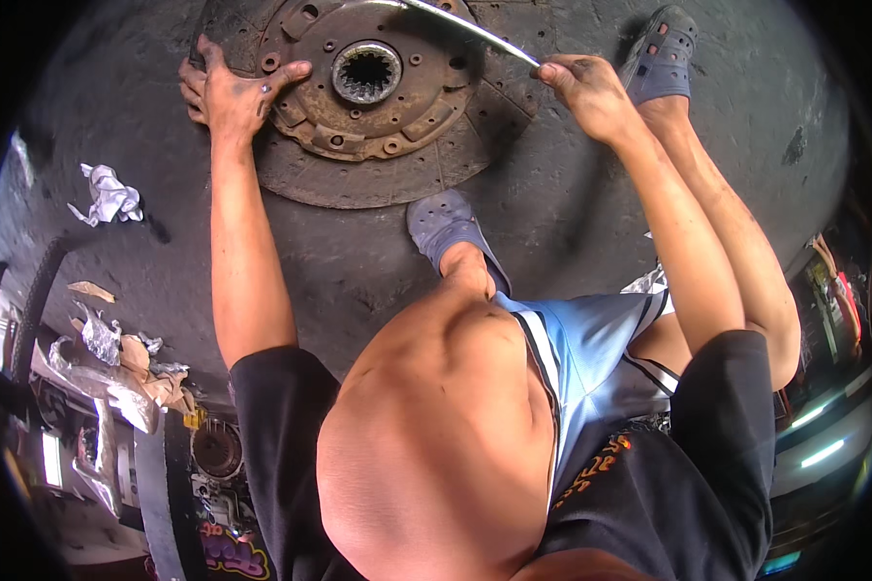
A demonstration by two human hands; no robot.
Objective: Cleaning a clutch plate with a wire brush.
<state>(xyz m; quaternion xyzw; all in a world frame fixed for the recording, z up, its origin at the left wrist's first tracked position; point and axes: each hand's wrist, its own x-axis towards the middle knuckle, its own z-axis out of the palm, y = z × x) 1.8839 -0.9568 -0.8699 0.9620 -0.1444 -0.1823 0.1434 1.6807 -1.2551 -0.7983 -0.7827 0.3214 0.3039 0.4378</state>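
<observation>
A worn clutch disc (356,138) with a rusty riveted plate and a splined hub (367,72) lies on the dark floor at the top. My left hand (236,91) rests at the disc's left side, thumb spread towards the hub, fingers over the outer friction face. My right hand (581,91), to the right of the disc, pinches the end of a thin shiny metal rod or strip (472,27). That strip slants up to the left over the disc, and its far end is beyond the top edge of the view.
Clog-style shoes on my feet stand close by, one (447,225) at the disc's lower edge, one (665,54) at the upper right. Crumpled white paper (109,194) lies left, with foil and brown paper scraps (134,370) below. Another round clutch part (216,449) is at the lower left.
</observation>
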